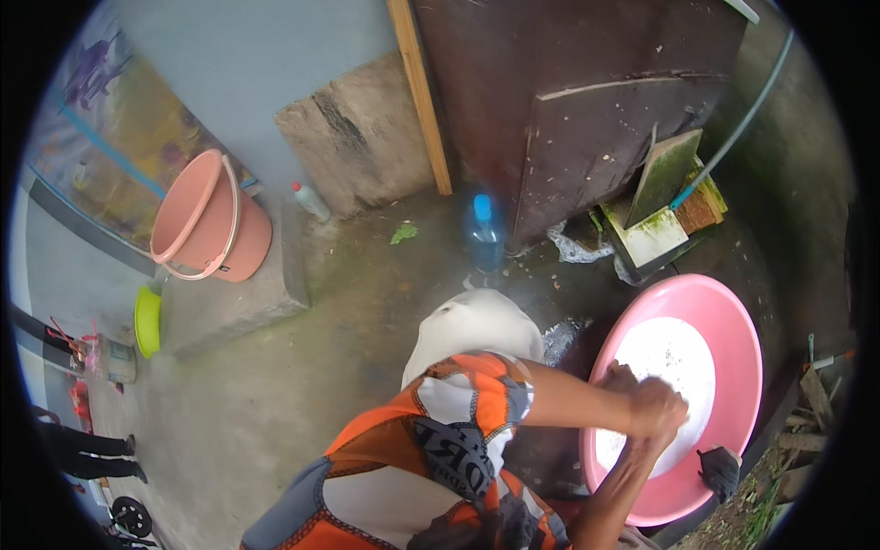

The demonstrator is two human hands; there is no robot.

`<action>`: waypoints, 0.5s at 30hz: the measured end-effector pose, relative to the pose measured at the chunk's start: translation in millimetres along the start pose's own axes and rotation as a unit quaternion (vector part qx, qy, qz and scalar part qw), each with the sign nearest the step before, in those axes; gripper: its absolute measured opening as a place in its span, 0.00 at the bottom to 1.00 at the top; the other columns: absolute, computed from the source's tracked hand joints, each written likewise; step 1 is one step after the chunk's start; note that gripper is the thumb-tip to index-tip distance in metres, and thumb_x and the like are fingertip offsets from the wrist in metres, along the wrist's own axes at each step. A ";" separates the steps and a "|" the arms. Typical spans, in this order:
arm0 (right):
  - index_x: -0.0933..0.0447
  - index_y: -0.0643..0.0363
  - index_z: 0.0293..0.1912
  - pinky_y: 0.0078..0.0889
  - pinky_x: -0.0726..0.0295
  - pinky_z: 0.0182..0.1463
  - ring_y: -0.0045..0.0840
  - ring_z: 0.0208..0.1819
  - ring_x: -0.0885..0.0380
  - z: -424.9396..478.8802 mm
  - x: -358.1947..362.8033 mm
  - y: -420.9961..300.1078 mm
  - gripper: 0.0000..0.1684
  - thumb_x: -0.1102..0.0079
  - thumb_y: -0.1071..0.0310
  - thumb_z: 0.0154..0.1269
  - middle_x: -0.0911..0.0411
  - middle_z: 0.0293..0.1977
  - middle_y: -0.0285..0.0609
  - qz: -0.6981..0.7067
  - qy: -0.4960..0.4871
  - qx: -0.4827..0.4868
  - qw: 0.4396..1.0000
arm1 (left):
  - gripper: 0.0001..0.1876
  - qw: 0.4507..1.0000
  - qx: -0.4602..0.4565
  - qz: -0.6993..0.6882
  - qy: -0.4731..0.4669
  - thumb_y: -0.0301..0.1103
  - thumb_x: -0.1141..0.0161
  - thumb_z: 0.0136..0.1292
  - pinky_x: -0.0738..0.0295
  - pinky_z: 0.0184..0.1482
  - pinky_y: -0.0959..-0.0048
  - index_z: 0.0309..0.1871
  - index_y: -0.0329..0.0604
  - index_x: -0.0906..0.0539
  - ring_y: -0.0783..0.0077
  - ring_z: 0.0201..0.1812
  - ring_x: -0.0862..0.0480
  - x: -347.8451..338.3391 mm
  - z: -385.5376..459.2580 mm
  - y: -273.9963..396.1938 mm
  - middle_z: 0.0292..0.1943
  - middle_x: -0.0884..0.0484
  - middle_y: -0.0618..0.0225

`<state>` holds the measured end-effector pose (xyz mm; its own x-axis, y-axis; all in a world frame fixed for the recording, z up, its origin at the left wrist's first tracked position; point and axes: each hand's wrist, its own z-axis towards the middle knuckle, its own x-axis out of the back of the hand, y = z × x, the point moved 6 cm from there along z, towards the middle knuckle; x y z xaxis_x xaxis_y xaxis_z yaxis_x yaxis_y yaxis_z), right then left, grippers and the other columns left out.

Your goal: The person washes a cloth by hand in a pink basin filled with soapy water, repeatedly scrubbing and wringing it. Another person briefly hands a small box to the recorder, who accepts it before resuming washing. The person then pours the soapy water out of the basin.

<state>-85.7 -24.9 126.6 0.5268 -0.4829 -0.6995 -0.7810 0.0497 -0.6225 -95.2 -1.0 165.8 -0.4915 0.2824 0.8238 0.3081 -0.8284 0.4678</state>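
My left hand (661, 400) and my right hand (652, 442) are close together over white suds (670, 350) in a pink plastic basin (739, 385). Both look curled, and motion blurs them. The left forearm comes in from the side and overlaps the right wrist. A dark shape (619, 378) shows beside the left wrist; whether it is fingers or cloth is unclear. Nothing held between the hands can be made out. Over the basin's near rim hangs a small black cloth (720, 474), apart from my hands.
A clear bottle (487, 244) with a blue cap stands on wet concrete. Beyond it are a brown metal door (605, 151) and a hose (746, 120). A pink bucket (240, 240) sits on a concrete step (227, 302) near a green basin (147, 322). A person (89, 450) stands far left.
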 end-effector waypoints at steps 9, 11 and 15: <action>0.35 0.65 0.56 0.39 0.24 0.52 0.36 0.47 0.26 14.2 58.4 -18.7 0.20 0.56 0.62 0.71 0.28 0.47 0.49 -0.457 0.024 0.146 0.877 | 0.14 0.996 0.076 0.018 -0.033 0.32 0.46 0.52 0.23 0.33 0.58 0.40 0.32 0.23 0.56 0.24 0.17 -15.1 2.1 -2.7 0.24 0.19 0.50; 0.35 0.65 0.55 0.37 0.24 0.51 0.36 0.46 0.25 33.0 91.0 -18.0 0.19 0.57 0.63 0.71 0.28 0.46 0.49 -0.458 -0.033 0.173 0.871 | 0.13 0.993 0.085 0.072 -0.023 0.33 0.48 0.53 0.23 0.32 0.55 0.37 0.33 0.22 0.53 0.25 0.17 -16.7 -4.4 7.9 0.24 0.19 0.48; 0.33 0.64 0.51 0.38 0.24 0.52 0.33 0.47 0.26 5.6 20.6 1.7 0.17 0.60 0.62 0.72 0.27 0.46 0.48 -0.003 0.068 0.003 0.998 | 0.09 0.979 0.182 -0.092 0.013 0.33 0.47 0.51 0.23 0.33 0.59 0.27 0.37 0.20 0.55 0.28 0.16 11.2 3.9 -29.8 0.25 0.18 0.52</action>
<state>-74.3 -29.8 109.2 0.4811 -0.5979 -0.6411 -0.7750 0.0517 -0.6299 -106.7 28.8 162.4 -0.5855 0.3946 0.7081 0.4789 -0.5364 0.6949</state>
